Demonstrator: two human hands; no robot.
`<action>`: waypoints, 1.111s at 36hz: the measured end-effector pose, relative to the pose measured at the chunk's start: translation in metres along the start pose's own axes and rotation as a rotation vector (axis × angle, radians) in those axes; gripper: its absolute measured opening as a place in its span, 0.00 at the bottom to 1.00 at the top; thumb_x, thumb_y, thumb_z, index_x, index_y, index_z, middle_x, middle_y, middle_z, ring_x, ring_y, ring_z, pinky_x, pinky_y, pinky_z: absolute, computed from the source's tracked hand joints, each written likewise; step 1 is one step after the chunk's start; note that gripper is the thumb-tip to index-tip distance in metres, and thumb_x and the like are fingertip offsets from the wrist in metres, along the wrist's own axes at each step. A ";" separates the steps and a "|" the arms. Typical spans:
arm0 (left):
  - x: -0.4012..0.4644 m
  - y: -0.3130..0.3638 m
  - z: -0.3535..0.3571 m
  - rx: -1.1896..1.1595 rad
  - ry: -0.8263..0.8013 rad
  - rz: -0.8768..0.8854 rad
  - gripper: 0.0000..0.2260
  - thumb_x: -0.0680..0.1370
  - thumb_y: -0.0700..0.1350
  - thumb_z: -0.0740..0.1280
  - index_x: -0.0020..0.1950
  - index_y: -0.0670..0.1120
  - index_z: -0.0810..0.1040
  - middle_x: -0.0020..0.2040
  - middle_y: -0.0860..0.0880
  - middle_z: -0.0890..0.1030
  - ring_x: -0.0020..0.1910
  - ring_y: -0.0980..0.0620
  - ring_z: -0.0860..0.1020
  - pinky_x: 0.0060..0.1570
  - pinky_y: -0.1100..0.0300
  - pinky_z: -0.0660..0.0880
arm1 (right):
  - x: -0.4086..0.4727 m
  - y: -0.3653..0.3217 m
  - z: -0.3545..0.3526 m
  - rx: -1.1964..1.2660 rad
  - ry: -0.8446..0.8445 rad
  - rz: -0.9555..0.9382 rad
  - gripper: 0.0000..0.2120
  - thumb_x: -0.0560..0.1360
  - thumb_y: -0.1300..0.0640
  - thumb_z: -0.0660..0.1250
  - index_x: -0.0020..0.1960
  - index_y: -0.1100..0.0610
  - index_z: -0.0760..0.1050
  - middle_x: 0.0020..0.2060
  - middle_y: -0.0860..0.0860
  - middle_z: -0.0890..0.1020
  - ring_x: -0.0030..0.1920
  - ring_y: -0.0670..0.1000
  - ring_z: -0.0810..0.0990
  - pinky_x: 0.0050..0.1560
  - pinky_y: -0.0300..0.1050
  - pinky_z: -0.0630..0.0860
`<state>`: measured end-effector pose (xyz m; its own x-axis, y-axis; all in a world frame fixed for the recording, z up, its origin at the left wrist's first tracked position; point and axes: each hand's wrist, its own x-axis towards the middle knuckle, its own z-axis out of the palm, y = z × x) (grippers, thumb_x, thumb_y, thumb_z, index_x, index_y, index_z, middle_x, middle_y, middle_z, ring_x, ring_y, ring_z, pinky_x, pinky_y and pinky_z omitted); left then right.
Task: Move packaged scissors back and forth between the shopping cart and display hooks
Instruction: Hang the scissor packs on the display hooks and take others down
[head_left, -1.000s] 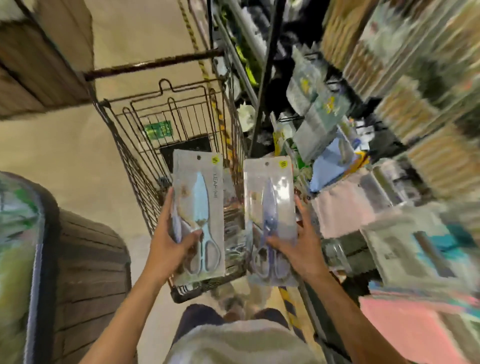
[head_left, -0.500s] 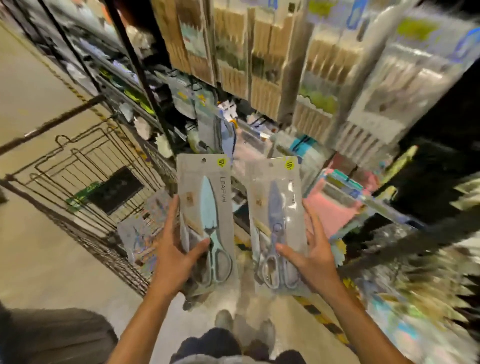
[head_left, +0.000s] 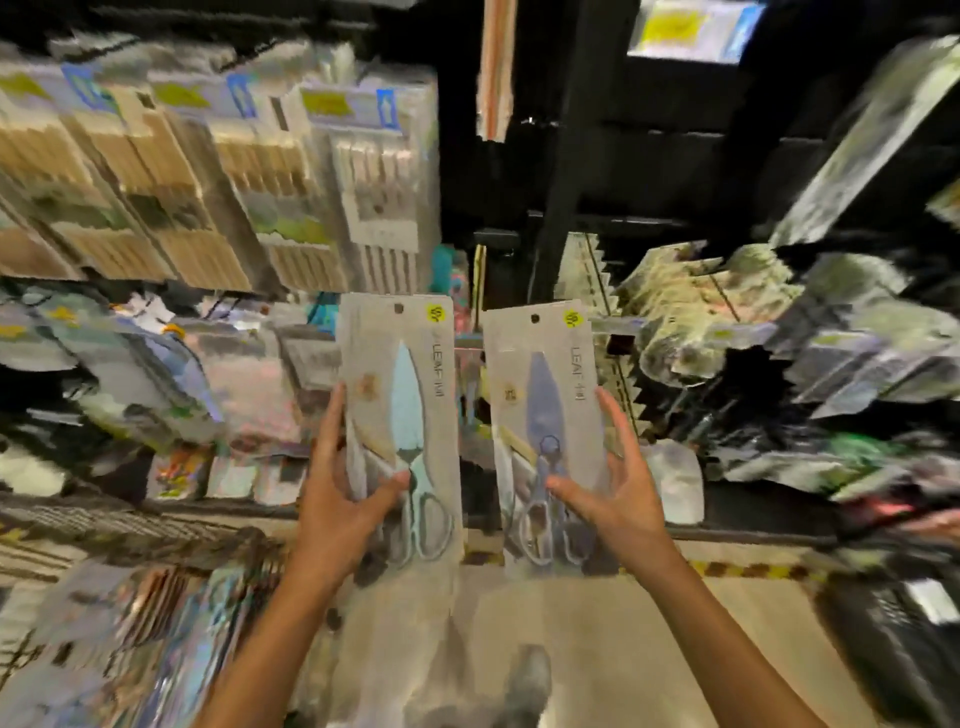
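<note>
Cart gone from view since half second ago; view now faces display shelves (head_left: 311, 171). Left hand (head_left: 337, 499) grips light-blue scissors pack (head_left: 402, 415), right hand (head_left: 618, 499) grips dark-blue scissors pack (head_left: 545, 426) (thumbs across fronts), both upright before shelves, apart.

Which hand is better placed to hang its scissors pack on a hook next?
Probably the right hand: its purple scissors pack stands nearest a bare hook bar. Blur hides hooks near the left hand.

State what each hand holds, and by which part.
Left hand: light-blue scissors pack, lower part. Right hand: purple scissors pack, lower part.
</note>
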<state>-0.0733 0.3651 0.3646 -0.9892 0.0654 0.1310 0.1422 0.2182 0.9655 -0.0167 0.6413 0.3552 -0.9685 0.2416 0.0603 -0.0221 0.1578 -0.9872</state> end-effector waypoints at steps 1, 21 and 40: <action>0.001 0.007 0.011 -0.010 -0.021 0.020 0.45 0.73 0.36 0.76 0.81 0.60 0.56 0.75 0.72 0.64 0.76 0.65 0.64 0.74 0.54 0.67 | -0.006 -0.002 -0.011 -0.009 0.034 -0.003 0.46 0.72 0.67 0.77 0.79 0.43 0.57 0.74 0.35 0.69 0.70 0.43 0.74 0.67 0.47 0.77; 0.002 0.140 0.239 -0.047 -0.196 0.271 0.46 0.73 0.34 0.76 0.80 0.63 0.56 0.67 0.83 0.63 0.67 0.78 0.65 0.66 0.71 0.68 | -0.028 -0.034 -0.254 -0.004 0.260 -0.196 0.45 0.73 0.66 0.75 0.80 0.41 0.55 0.67 0.33 0.75 0.65 0.44 0.79 0.62 0.47 0.80; 0.020 0.224 0.387 -0.038 -0.114 0.370 0.47 0.73 0.40 0.77 0.79 0.68 0.53 0.74 0.72 0.63 0.72 0.70 0.66 0.67 0.64 0.69 | 0.044 -0.040 -0.426 0.003 0.220 -0.291 0.44 0.74 0.62 0.76 0.78 0.37 0.55 0.70 0.25 0.67 0.67 0.38 0.75 0.57 0.34 0.78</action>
<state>-0.0480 0.7920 0.4959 -0.8609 0.2415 0.4477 0.4849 0.1234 0.8658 0.0474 1.0536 0.4604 -0.8450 0.3869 0.3691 -0.2905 0.2472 -0.9244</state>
